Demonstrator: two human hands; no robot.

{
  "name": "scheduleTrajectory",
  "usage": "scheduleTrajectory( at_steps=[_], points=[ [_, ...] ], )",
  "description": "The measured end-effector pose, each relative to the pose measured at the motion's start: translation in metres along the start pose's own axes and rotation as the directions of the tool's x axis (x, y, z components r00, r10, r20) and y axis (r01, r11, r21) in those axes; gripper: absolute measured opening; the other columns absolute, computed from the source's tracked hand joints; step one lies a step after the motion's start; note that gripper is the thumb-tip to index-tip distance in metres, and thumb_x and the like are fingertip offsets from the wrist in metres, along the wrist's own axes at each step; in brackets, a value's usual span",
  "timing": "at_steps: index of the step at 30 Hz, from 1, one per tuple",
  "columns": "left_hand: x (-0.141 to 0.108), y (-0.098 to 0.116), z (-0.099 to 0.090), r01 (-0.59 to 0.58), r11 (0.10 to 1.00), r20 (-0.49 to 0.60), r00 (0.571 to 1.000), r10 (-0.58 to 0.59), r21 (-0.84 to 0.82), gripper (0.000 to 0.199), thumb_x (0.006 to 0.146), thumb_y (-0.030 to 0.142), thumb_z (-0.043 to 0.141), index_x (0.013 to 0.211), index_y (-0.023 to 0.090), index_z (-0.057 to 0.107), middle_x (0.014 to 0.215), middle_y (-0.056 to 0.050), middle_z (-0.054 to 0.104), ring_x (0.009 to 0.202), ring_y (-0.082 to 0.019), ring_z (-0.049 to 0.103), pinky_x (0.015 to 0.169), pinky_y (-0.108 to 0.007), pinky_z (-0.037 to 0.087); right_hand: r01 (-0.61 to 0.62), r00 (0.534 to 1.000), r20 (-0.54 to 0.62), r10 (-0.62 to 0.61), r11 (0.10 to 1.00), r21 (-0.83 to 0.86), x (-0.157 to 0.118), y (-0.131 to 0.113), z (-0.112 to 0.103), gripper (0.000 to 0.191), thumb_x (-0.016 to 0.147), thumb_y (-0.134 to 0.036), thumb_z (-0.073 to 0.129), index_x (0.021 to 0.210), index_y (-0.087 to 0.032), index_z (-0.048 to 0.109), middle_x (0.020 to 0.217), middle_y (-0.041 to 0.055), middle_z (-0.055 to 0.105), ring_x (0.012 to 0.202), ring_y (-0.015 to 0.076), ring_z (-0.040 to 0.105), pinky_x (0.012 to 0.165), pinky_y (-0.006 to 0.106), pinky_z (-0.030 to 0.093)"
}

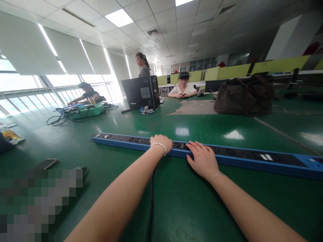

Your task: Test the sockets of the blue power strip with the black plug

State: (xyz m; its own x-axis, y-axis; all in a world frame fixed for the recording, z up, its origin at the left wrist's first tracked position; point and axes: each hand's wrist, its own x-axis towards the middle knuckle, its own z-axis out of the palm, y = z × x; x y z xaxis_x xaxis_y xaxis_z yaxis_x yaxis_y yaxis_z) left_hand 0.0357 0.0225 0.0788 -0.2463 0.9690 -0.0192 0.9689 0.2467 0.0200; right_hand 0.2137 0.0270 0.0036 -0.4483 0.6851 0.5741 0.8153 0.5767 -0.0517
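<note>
A long blue power distribution strip [237,156] with a black socket face lies across the green table. My left hand [162,144] is closed over the strip's middle, its fingers curled down on the sockets. From beneath that wrist a black power cord [151,198] runs down toward the near edge; its plug end is hidden in the fist. To the right, my right hand [203,158] rests on the strip, fingers stretched over the top face and thumb against the near side.
A phone [46,164] lies at the left, near a blurred patch. Farther back are a green basket [87,111] with cables, a black computer case [140,92], gloves [147,110] and a large brown bag [243,95]. Several people are beyond the table.
</note>
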Motion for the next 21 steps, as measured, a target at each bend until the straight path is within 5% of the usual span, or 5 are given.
scheduleTrajectory(
  at_steps=[5,8,11,16,21],
  points=[
    [0.010,-0.011,0.006,-0.013,0.997,-0.010,1.000,0.012,-0.076,0.055,0.084,0.049,0.029,0.113,0.013,0.059,0.121,-0.020,0.056,0.113,-0.032,0.052,0.087,-0.044,0.041,0.015,1.000,-0.002,-0.015,1.000,-0.023,0.000,0.002,0.000,0.040,0.082,-0.029,0.046,0.119,-0.020,0.057,0.128,0.0050,0.056,0.119,0.0237,0.046,0.095,0.040,0.032],
    [0.014,-0.030,0.012,-0.095,0.988,-0.038,0.995,0.091,-0.121,0.054,0.084,0.058,0.028,0.109,0.023,0.060,0.119,-0.011,0.059,0.110,-0.026,0.053,0.087,-0.039,0.042,0.027,1.000,-0.008,-0.027,0.999,-0.035,0.000,0.004,0.001,0.040,0.081,-0.029,0.046,0.119,-0.020,0.057,0.127,0.0050,0.057,0.118,0.0238,0.046,0.094,0.040,0.033],
    [0.007,-0.045,0.027,-0.186,0.971,-0.140,0.976,0.165,-0.151,0.046,0.091,0.048,0.020,0.107,0.028,0.058,0.116,-0.003,0.061,0.109,-0.018,0.054,0.091,-0.035,0.039,0.042,0.999,-0.022,-0.044,0.998,-0.055,-0.001,0.006,0.002,0.039,0.081,-0.029,0.045,0.118,-0.021,0.057,0.126,0.0041,0.057,0.117,0.0241,0.047,0.093,0.040,0.033],
    [-0.011,-0.046,0.054,-0.200,0.962,-0.355,0.926,0.125,-0.184,0.037,0.094,0.035,0.021,0.114,0.023,0.049,0.119,-0.005,0.058,0.114,-0.016,0.048,0.098,-0.035,0.031,0.054,0.998,-0.016,-0.056,0.996,-0.075,-0.002,0.008,0.002,0.040,0.082,-0.031,0.044,0.119,-0.020,0.057,0.127,0.0042,0.057,0.117,0.0243,0.047,0.093,0.041,0.034],
    [-0.013,-0.046,0.056,-0.280,0.929,-0.431,0.889,0.156,-0.241,0.029,0.091,0.033,0.032,0.112,0.023,0.050,0.112,-0.002,0.063,0.109,-0.015,0.052,0.096,-0.034,0.032,0.053,0.999,0.002,-0.053,0.995,-0.084,-0.003,0.009,0.000,0.042,0.081,-0.032,0.044,0.120,-0.020,0.056,0.128,0.0054,0.056,0.117,0.0255,0.047,0.093,0.042,0.035]
  ],
)
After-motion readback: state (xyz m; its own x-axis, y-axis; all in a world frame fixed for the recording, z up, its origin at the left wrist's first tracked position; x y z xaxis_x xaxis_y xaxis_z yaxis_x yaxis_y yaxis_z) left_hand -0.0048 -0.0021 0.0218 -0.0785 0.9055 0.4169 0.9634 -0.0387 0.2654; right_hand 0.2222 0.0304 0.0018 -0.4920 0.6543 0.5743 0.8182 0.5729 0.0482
